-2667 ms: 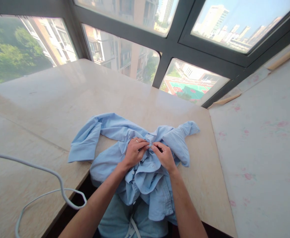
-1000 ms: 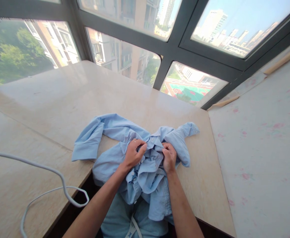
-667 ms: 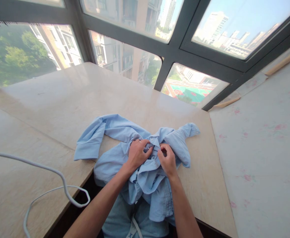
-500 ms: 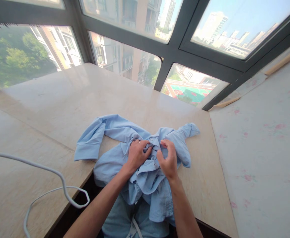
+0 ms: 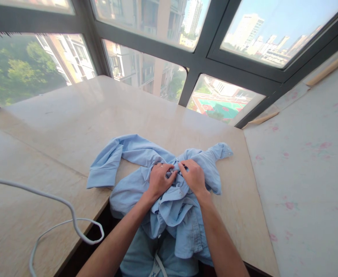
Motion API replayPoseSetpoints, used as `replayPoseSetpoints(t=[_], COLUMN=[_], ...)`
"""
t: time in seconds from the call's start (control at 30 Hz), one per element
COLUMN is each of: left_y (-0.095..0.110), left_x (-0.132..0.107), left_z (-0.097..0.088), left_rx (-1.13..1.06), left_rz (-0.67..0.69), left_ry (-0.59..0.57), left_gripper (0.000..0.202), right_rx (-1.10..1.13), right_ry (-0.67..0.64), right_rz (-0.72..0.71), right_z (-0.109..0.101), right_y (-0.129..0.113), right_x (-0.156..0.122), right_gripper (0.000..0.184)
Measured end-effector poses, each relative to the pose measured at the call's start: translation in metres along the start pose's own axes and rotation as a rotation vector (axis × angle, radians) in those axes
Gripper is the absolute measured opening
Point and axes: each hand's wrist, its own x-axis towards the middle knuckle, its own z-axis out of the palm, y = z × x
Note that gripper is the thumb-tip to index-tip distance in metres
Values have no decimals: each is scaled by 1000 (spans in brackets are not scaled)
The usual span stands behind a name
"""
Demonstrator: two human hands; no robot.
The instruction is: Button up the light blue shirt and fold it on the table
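A light blue button-up shirt [image 5: 134, 150] lies rumpled on the stone sill, its lower part hanging over the edge onto my lap. One sleeve stretches out to the left, the other to the right. My left hand [image 5: 161, 177] grips the shirt near its collar and button front, thumb and fingers pinched on the cloth; a ring shows on one finger. Close beside it, my right hand [image 5: 193, 176] pinches the cloth near the buttons. The exact bit of fabric between the fingertips is hidden.
The pale sill [image 5: 79, 115] runs back to dark-framed windows [image 5: 146, 50]. A white cable [image 5: 53, 198] loops over the left edge. On the right stands a wall with flowered paper [image 5: 302, 173]. Trousers with a white drawstring [image 5: 159, 263] show below.
My right hand has moved left and closed onto the shirt front, next to my left hand. The left hand keeps its hold in the same place.
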Motion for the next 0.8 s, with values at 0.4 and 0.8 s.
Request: replayPoseSetpoints(t=[0.4, 0.8], left_y=[14, 15], left_x=[14, 18], left_z=[-2, -3], left_rx=[187, 237], left_rz=[-125, -65], left_ry=[-138, -167], left_gripper=[42, 25], right_rx=[574, 632], right_ry=[-1, -76], right_rz=[355, 378], right_z=[7, 10], right_y=[14, 27], right_x=[-8, -6], right_gripper=[26, 27])
